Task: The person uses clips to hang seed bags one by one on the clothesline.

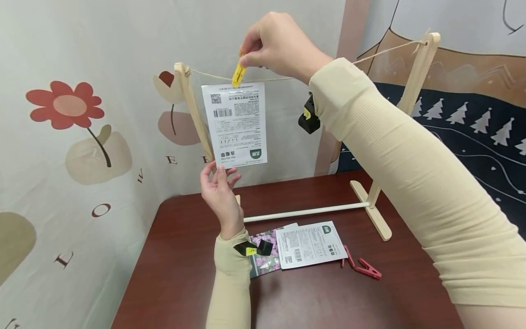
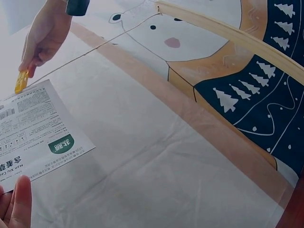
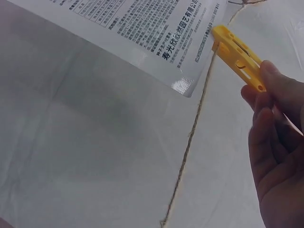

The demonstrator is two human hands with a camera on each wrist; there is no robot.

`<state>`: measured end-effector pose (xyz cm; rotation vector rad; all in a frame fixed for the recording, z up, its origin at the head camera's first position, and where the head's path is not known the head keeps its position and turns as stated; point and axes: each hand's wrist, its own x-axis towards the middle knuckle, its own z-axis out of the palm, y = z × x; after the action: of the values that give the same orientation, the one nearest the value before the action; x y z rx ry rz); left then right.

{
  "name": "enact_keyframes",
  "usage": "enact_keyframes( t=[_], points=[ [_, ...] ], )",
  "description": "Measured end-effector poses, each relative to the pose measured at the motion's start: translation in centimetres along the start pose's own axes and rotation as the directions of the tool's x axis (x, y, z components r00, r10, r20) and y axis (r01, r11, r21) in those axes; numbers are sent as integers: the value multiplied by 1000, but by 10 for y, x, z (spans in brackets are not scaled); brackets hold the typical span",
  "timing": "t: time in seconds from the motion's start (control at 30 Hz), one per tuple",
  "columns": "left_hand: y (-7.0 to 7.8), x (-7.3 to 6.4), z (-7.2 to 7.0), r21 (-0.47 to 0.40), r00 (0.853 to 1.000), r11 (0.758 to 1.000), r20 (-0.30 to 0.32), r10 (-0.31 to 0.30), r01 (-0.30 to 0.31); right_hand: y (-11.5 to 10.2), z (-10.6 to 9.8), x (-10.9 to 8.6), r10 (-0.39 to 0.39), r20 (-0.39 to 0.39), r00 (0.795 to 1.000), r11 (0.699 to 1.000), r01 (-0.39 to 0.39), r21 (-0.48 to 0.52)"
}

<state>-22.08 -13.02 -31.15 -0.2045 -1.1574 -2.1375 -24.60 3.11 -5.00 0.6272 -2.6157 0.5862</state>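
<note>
- Head view: on the table (image 1: 185, 256), a wooden stand (image 1: 419, 75) carries the string (image 3: 192, 134).
- White packet (image 1: 236, 132) is upright at the string; left thumb and fingers (image 1: 222, 170) pinch its lower edge. Contents are hidden.
- Two more packets (image 1: 311, 244) lie overlapping below, contents also hidden.
- Yellow clip (image 1: 238, 75) is pinched by the right hand (image 1: 275, 43), tip at the string. Clipping seems in hand; next probably calls for catching packet and string together.
- Red clips (image 1: 369, 269) lie beside.
</note>
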Motion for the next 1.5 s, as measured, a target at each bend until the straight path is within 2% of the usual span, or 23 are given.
enact_keyframes(
  t=[0.2, 0.43, 0.7, 1.03, 1.27, 1.5],
  points=[
    [3, -1, 0, 13, 1000, 1000, 10, 8, -8, -3, 1, 2, -38, 20, 999, 998, 38, -44],
    [3, -2, 5, -13, 1000, 1000, 16, -6, 6, -6, 1, 2, -72, 30, 997, 990, 75, -118],
    [0, -5, 9, -51, 1000, 998, 6, -22, 22, -7, 2, 0, -63, 48, 997, 989, 69, -128],
    [-2, -2, 7, -68, 999, 997, 7, -32, 32, -6, 4, -3, -31, 90, 995, 994, 40, -99],
    [-3, -2, 3, -56, 1000, 998, 1, -30, 30, -9, 3, -1, -59, 139, 989, 990, 76, -120],
    [-2, -2, 4, -79, 999, 996, -10, -30, 29, -12, 3, 0, -77, 148, 986, 987, 97, -130]
  ],
)
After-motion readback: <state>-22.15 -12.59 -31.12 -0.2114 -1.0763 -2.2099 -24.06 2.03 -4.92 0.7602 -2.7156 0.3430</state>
